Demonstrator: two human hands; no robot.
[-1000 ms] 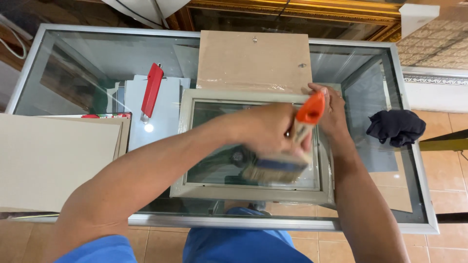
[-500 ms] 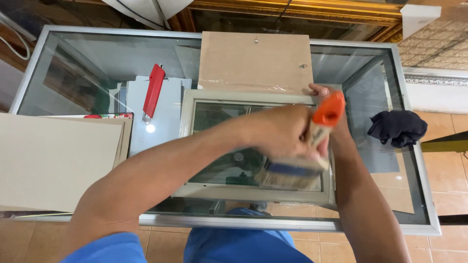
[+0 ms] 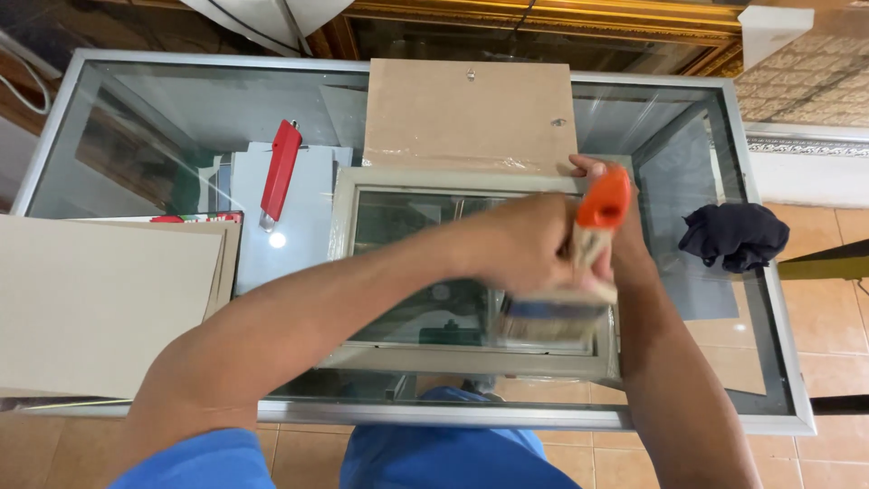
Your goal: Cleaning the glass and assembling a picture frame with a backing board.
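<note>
Since a second ago your brush [image 3: 566, 299] has swept rightward to the frame's right edge, bristles blurred on the glass. Your left hand [image 3: 525, 244] grips its orange-tipped handle closed. Your right hand [image 3: 608, 204] steadies the grey picture frame [image 3: 344, 226]; its grip I cannot tell. Beyond lie a brown backing board [image 3: 466, 113], red utility knife [image 3: 280, 170], dark cloth [image 3: 733, 235] and cardboard sheets [image 3: 100, 303] on the glass table [image 3: 136, 100].

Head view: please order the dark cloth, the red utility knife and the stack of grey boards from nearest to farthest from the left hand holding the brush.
From the left hand on the brush:
1. Dark cloth, to its right near the table edge.
2. Red utility knife, to its left on the grey sheet.
3. Stack of grey boards, far left of the table.
</note>
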